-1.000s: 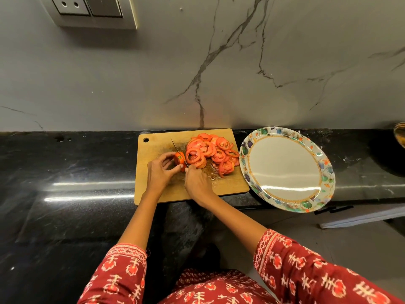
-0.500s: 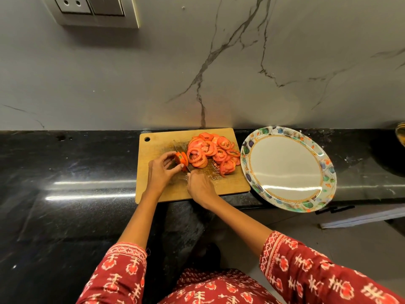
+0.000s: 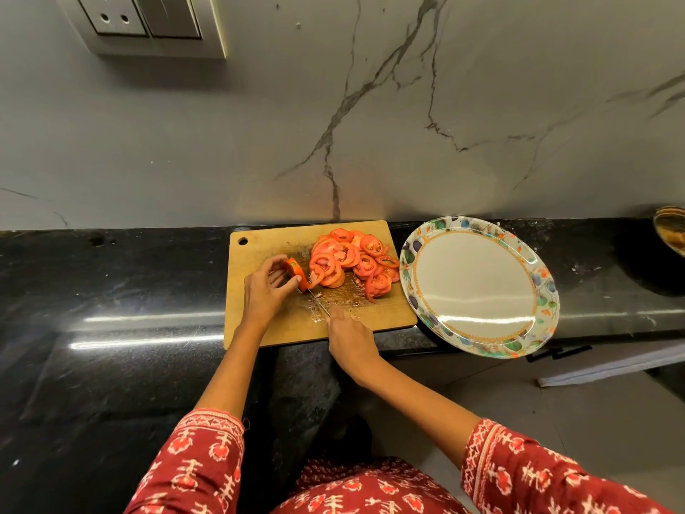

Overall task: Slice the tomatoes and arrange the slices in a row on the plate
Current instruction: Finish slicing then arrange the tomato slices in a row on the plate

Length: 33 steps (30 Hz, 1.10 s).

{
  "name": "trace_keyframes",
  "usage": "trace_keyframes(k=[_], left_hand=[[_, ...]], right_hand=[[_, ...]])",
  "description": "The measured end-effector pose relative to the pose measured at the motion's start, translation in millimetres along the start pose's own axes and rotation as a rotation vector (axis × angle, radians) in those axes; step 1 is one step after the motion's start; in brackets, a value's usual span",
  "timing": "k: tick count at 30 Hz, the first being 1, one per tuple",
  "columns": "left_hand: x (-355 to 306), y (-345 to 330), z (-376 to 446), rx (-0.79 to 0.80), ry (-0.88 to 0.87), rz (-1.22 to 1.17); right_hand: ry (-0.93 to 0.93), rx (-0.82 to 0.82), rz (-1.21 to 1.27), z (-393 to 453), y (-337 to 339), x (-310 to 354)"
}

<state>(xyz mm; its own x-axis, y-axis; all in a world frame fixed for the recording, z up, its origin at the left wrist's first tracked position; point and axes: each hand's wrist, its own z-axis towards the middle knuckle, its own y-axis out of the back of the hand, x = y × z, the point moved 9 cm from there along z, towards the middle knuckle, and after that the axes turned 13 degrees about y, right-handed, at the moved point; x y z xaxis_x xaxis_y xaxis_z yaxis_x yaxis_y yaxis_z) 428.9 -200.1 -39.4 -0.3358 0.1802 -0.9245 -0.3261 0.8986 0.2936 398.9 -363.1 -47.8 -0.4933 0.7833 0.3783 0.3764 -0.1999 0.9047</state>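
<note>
Head view, looking down on a black polished desk (image 3: 111, 328) against a grey marble-veined wall (image 3: 333, 124). Wooden cutting board (image 3: 259, 328) lying flat near the desk's front edge, hanging hole at its far left corner. Heap of tomato slices (image 3: 352, 263) piled on the far right part of the board, overlapping one another, wet juice and seeds smeared on the wood just in front of them. Left hand (image 3: 265, 291) curled over the last tomato piece (image 3: 296, 276), thumb and fingertips pinching it upright just left of the heap. Right hand (image 3: 350, 341) closed round the handle of a knife (image 3: 318, 300) at the board's front edge, handle hidden inside the fist, thin blade running up and left to meet the tomato piece by the left thumb. Hands apart, each clamped on its own thing, joined only through blade and tomato. Oval plate (image 3: 478, 231) with a floral rim just right of the board, its left rim close beside the board's right edge, front rim overhanging the desk edge, no slices on it. Switch and socket panel (image 3: 148, 24) on the wall at upper left. Edge of a dark round vessel (image 3: 671, 231) at far right, contents too cropped to tell. Red patterned sleeves (image 3: 200, 465) low in frame.
</note>
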Motion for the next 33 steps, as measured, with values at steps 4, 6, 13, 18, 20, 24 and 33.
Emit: trace_keyframes(k=[4,6,13,18,20,24,33], left_hand=[[-4,0,1,-0.001,-0.009,-0.009],[-8,-1,1,0.002,-0.026,-0.002],[-6,3,-4,0.004,-0.056,0.019],[-6,-1,-6,0.021,-0.056,0.032],[-5,-4,-5,0.022,-0.050,0.027],[-6,-5,-4,0.033,-0.033,0.000],[1,2,-5,0.045,0.063,-0.077]], right_hand=[[0.016,0.041,-0.082,-14,-4,-5],[0.000,0.057,-0.103,-19,-3,-11],[-0.026,-0.050,0.044,-23,12,-12],[-0.036,-0.074,0.119,-17,13,-8],[-0.023,-0.056,0.117,-11,10,-4],[-0.039,-0.018,0.097,-3,4,-3],[-0.026,-0.055,0.117,-4,4,-6]])
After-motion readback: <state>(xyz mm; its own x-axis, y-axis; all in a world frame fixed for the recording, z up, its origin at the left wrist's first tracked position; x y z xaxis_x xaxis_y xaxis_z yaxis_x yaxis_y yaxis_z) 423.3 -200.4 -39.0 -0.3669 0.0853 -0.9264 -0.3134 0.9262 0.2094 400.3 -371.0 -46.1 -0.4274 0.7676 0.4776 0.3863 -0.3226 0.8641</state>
